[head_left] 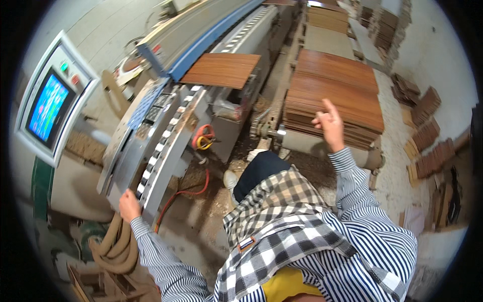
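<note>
Many flat, stacked wood-grain boards (324,89) near right-hand fingers (330,107)

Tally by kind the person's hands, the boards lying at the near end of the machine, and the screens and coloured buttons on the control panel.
Hands: left hand and right hand, 2
Board: 1
Screen: 1
Green button: 1
Red button: 1
Total: 6

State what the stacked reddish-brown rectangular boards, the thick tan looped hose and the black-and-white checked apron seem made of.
Reddish-brown rectangular boards: likely wood or laminate, satin; streaky grain, soft sheen.
Thick tan looped hose: perhaps dull rubber or plastic; smooth bends, surface unclear.
Black-and-white checked apron: probably matte woven cloth; soft folds.
</note>
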### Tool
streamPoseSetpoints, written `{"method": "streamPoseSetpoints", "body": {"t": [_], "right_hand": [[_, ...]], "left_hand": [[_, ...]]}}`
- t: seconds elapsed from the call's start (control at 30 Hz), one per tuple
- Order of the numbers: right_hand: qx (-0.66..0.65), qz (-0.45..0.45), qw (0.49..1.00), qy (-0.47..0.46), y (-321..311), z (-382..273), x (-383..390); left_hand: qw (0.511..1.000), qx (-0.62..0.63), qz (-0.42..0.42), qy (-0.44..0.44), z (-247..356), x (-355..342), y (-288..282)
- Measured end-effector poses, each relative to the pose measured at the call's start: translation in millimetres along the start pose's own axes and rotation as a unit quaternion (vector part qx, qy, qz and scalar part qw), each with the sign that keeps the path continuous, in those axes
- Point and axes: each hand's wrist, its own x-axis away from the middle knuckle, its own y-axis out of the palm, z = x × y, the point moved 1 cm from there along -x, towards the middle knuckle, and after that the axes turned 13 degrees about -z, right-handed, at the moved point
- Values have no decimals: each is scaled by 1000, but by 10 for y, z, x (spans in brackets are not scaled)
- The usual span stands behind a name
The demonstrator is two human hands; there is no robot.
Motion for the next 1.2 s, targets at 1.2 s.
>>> {"method": "streamPoseSetpoints", "body": {"t": [1.2], "right_hand": [[-342,-251,877,224,586,-282,780]], "left_hand": [[999,28,9,-17,95,31,-65]]}}
